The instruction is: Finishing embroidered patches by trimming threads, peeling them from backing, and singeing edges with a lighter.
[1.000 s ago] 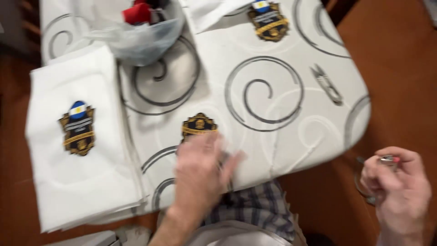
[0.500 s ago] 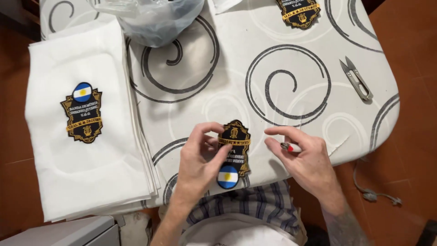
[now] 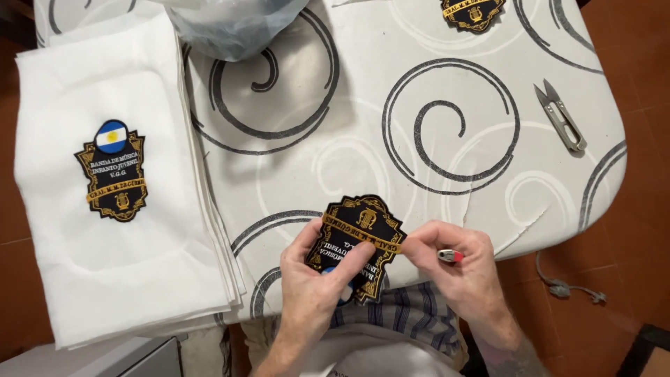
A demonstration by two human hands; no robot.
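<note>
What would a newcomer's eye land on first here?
First, the black-and-gold embroidered patch pinched between the left hand and right hand at the table's near edge. Then the matching patch on folded white cloth at left, and the small thread snips at right on the swirl-patterned table cover.

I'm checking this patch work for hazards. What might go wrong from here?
The small red-tipped lighter in the right hand sits close to the black-and-gold embroidered patch that the left hand pinches; a flame might scorch threads or fingers. The patch hangs over the table edge and may drop.
</note>
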